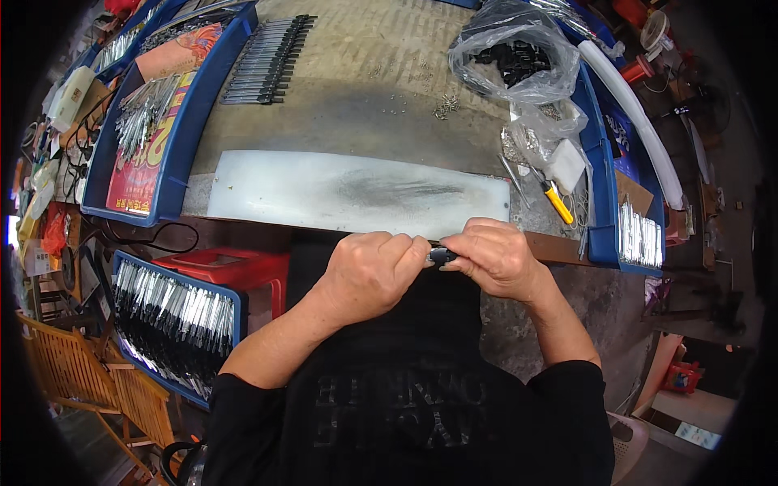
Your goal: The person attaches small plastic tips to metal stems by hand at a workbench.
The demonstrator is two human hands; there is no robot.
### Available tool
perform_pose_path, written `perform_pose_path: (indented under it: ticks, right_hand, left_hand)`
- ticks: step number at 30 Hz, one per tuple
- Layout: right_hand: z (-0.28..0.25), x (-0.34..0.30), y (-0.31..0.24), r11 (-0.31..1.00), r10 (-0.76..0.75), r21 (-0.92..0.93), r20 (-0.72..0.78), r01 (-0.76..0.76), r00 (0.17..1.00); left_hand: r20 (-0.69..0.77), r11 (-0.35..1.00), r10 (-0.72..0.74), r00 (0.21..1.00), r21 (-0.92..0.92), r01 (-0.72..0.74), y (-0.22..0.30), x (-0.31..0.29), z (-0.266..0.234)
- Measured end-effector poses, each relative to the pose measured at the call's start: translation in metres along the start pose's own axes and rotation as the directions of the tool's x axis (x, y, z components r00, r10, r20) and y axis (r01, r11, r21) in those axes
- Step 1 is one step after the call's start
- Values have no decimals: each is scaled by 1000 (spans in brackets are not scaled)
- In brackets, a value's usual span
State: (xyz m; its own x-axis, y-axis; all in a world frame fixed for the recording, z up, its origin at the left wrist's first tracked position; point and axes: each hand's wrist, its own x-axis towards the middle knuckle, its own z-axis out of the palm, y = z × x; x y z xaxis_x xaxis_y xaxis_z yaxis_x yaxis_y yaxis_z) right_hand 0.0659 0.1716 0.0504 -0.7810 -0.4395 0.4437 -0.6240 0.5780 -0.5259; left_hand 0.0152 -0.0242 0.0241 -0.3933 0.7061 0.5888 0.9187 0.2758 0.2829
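Both my hands meet in front of me at the near edge of the white pad. My left hand [371, 267] is closed, its thumb and fingertips pinched at the left end of a small black plastic part [442, 256]. A tiny pale bit shows where the fingertips meet it. My right hand [493, 257] pinches the same part from the right, fingers curled over it. Most of the part is hidden by the fingers, so its exact kind cannot be made out. Just beyond the hands lies the white pad [275, 186], with dark smudges on its top.
A row of pens [267, 61] lies at the far left, beside a blue tray [180, 174] of slim parts. At right are a bag of black parts [519, 65], small metal pieces [446, 106] and a yellow-handled screwdriver [557, 202]. A pen-filled crate [239, 324] stands lower left.
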Motion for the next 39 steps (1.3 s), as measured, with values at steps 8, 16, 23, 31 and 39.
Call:
perform_pose_path:
  ticks: [8, 16, 23, 31, 39]
  right_hand:
    - [4, 1, -11, 999, 14, -35, 33, -13, 999]
    - [9, 0, 0, 999, 47, 17, -20, -47, 999]
    - [10, -1, 0, 997, 79, -6, -37, -79, 996]
    - [-5, 4, 8, 998, 10, 55, 75, -14, 997]
    - [9, -4, 6, 999, 46, 7, -134, -46, 990]
  left_hand:
    - [-30, 999, -2, 1000, -43, 1, 5, -5, 4]
    - [9, 997, -42, 999, -60, 42, 0, -1, -2]
    - [37, 997, -56, 998, -52, 58, 0, 2, -1]
    - [67, 984, -5, 998, -178, 17, -5, 7, -7]
    - [2, 997, -70, 998, -22, 70, 1, 7, -6]
